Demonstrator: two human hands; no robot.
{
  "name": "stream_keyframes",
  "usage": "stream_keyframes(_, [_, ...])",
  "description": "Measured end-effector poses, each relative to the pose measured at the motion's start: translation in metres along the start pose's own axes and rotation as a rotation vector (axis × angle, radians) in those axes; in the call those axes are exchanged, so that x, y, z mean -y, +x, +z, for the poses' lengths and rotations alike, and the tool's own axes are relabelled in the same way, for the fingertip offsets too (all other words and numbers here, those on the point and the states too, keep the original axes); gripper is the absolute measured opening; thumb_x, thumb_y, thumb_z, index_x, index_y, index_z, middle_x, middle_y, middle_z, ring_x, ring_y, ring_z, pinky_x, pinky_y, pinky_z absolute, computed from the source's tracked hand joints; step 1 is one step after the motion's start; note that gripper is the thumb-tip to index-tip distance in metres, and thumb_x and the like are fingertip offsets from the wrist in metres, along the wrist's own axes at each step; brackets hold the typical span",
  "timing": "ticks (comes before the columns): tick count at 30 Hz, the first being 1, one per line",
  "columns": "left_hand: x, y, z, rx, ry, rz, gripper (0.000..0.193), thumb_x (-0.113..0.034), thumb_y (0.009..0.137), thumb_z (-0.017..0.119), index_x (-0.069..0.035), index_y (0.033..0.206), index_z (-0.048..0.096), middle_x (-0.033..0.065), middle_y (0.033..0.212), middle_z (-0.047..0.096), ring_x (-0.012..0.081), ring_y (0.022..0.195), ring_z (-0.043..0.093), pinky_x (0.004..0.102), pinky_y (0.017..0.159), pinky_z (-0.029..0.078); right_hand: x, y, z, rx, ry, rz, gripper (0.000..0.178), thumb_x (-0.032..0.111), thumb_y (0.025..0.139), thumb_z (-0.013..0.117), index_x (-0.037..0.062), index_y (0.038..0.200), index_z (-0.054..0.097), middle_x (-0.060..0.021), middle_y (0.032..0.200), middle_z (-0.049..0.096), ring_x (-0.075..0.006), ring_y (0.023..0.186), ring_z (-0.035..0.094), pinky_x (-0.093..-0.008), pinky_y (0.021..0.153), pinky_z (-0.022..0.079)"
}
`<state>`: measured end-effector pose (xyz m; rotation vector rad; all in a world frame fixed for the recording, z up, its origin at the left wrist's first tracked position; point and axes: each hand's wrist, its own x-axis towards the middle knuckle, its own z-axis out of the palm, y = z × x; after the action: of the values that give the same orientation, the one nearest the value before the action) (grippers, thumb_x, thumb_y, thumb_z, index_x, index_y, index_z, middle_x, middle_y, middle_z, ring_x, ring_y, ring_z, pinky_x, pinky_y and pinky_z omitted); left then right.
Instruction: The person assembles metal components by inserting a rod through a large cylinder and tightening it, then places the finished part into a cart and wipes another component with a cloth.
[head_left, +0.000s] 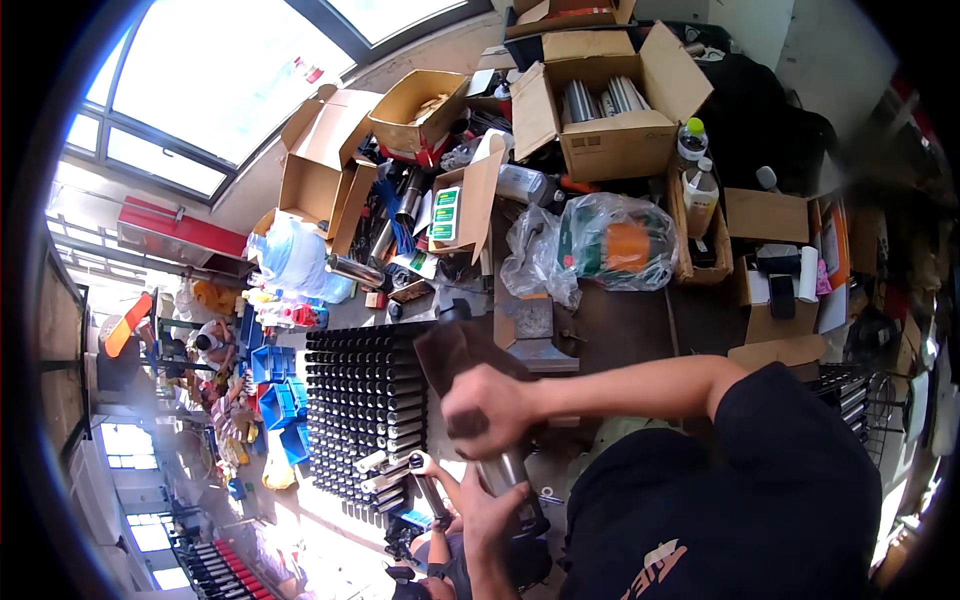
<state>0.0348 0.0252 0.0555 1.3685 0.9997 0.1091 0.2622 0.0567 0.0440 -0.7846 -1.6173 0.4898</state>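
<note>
My right hand (490, 408) is closed in a fist around the handle of a dark brown mallet-like tool (447, 352). Its broad blocky end sits just beyond the fist, slightly smeared. Directly below, my left hand (490, 515) grips a shiny metal tube (507, 470), thumb along its side. The fist hides the tube's upper end, so I cannot tell whether tool and tube touch. To the left of both hands stands a large stack of black tubes (365, 400) in rows, ends facing out. Several pale tubes (380, 470) lie at its lower edge.
A co-worker (450, 570) sits close below, one hand holding a dark tube (432, 497). On the bench are an open carton (620, 150) of metal tubes, a plastic-wrapped green and orange thing (625, 245), a metal block (540, 350) and bottles. Blue crates (280, 400) stand left.
</note>
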Motion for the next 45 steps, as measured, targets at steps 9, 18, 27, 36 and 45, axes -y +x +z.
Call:
stream_keyframes(9, [0.066,-0.056,-0.025,0.154,-0.336,0.159,0.065,-0.023,0.070,0.080,0.006,0.121,0.052,0.0136,0.096,0.066,0.0226,0.083,0.066,0.0338,0.075,0.055,-0.188,0.017,-0.116,-0.979,-0.042,0.509,0.040,0.037,0.081,0.078,-0.0022,0.082,0.071,-0.0083,0.075,0.070,-0.0149,0.069,0.061,-0.0330,0.068,0.050])
stream_keyframes(18, [0.091,-0.075,-0.073,0.187,-0.291,0.172,0.063,-0.019,0.070,0.077,0.005,0.122,0.051,0.0135,0.094,0.066,0.0228,0.081,0.068,0.0359,0.075,0.057,-0.068,-0.073,-0.107,-0.891,0.163,0.751,0.041,0.047,0.100,0.057,0.0071,0.097,0.066,-0.0016,0.082,0.063,-0.0125,0.075,0.055,-0.0299,0.066,0.044])
stream_keyframes(27, [0.059,-0.035,0.024,0.786,0.020,0.232,0.067,-0.015,0.064,0.082,0.000,0.123,0.053,0.0058,0.103,0.062,0.0138,0.094,0.058,0.0307,0.085,0.049,0.217,-0.271,0.012,-1.077,-0.014,1.035,0.046,0.046,0.102,0.056,0.0069,0.125,0.061,-0.0019,0.107,0.070,-0.0084,0.083,0.059,-0.0231,0.063,0.044])
stream_keyframes(36, [0.037,-0.077,0.244,1.304,0.176,0.115,0.071,-0.016,0.064,0.082,0.003,0.126,0.053,0.0071,0.102,0.064,0.0165,0.088,0.061,0.0318,0.080,0.052,0.318,-0.365,0.042,-1.257,0.198,0.662,0.079,0.066,0.086,0.068,0.0014,0.131,0.057,-0.0124,0.128,0.064,-0.0160,0.107,0.060,-0.0319,0.093,0.048])
stream_keyframes(45, [-0.004,-0.169,0.455,1.223,0.491,0.529,0.036,-0.015,0.102,0.051,0.006,0.078,0.067,0.0076,0.082,0.072,0.0057,0.064,0.050,0.0227,0.058,0.036,0.428,-0.621,0.032,-2.029,0.886,0.489,0.049,0.028,0.084,0.077,-0.0018,0.118,0.057,-0.0124,0.101,0.069,-0.0218,0.091,0.071,-0.0373,0.084,0.060])
